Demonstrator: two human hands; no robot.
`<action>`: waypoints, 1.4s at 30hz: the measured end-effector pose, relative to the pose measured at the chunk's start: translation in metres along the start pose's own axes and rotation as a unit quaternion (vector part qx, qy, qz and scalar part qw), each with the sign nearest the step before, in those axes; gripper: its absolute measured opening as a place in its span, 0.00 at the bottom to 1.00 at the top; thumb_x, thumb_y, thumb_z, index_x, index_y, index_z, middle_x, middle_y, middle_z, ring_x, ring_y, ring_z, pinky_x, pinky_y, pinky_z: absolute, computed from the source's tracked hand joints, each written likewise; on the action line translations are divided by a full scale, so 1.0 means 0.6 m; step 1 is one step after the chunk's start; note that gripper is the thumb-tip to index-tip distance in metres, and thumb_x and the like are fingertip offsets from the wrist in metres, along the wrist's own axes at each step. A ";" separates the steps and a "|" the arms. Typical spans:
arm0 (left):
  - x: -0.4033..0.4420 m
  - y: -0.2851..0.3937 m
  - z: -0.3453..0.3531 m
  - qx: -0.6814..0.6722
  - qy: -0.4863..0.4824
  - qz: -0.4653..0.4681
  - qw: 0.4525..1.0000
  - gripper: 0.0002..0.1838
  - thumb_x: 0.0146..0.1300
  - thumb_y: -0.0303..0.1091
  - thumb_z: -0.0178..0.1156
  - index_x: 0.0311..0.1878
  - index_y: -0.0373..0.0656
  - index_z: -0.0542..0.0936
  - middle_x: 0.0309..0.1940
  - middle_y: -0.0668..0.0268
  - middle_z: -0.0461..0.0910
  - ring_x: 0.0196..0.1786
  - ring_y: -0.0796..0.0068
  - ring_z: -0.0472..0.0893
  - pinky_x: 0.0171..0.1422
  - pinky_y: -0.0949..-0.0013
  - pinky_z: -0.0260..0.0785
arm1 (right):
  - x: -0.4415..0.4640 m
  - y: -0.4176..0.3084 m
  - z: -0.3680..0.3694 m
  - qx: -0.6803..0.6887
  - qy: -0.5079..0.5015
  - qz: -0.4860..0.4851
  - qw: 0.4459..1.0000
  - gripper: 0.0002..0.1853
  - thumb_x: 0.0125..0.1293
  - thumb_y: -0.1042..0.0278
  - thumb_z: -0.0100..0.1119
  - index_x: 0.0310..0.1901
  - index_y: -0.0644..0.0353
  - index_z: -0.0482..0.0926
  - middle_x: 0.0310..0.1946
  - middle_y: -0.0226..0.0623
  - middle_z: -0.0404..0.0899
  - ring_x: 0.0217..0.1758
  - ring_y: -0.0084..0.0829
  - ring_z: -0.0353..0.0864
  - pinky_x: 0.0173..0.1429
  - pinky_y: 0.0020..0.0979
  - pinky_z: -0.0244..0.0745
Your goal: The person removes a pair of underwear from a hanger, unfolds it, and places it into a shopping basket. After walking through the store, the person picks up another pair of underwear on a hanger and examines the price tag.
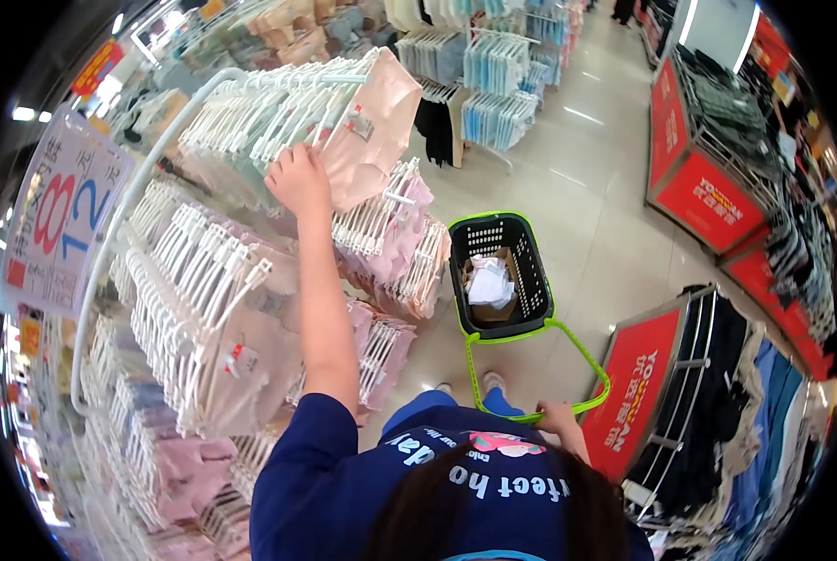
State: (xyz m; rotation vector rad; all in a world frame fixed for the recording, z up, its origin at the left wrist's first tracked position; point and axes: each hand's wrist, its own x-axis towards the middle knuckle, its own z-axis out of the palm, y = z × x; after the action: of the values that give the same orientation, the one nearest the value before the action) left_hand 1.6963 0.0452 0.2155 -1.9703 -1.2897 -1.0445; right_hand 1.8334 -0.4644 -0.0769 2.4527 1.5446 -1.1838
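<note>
My left hand reaches up to a rack bar, its bent fingers closed at a white hanger in a tight row. Right beside it, at the bar's front end, hangs a pair of pale pink briefs with a small tag. Low in front of me, my right hand is wrapped round the lime-green handle of a shopping basket. The black basket with its green rim stands on the floor by my feet. Inside lie a white bundle and some brown cardboard.
More hanging underwear fills the tiers below and left of my arm. A price sign stands at the far left. On the right are red-sided clothing bins. A tiled aisle runs ahead between the displays.
</note>
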 end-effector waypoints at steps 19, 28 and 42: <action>0.092 -0.009 -0.069 -0.236 -0.002 0.010 0.972 0.03 0.55 0.26 0.50 0.31 0.37 0.71 0.33 0.54 0.69 0.35 0.54 0.73 0.37 0.59 0.65 | -0.059 -0.076 0.240 -0.066 0.113 0.165 0.977 0.11 0.45 0.66 0.55 0.33 0.51 0.78 0.35 0.38 0.74 0.49 0.38 0.68 0.65 0.48 0.42; 0.026 0.023 -0.132 -0.288 -0.028 0.037 0.956 0.06 0.58 0.31 0.49 0.32 0.37 0.71 0.33 0.55 0.69 0.33 0.53 0.73 0.36 0.58 0.65 | -0.035 -0.108 0.198 -0.056 0.015 0.097 0.994 0.41 0.30 0.48 0.70 0.53 0.43 0.66 0.50 0.39 0.67 0.58 0.41 0.60 0.63 0.58 0.38; -0.200 -0.028 -0.532 -0.352 -0.116 0.003 0.929 0.02 0.55 0.23 0.50 0.32 0.36 0.70 0.30 0.58 0.67 0.31 0.59 0.71 0.35 0.65 0.64 | -0.057 -0.324 -0.206 0.608 0.336 -0.283 0.662 0.37 0.55 0.69 0.55 0.63 0.58 0.45 0.59 0.43 0.54 0.65 0.35 0.51 0.66 0.35 0.45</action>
State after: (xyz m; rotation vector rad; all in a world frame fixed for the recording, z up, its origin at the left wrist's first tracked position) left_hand 1.5556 -0.2572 0.2880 -2.6908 -1.1042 -1.4483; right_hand 1.7469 -0.3438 0.1028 3.6810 2.3156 -2.0854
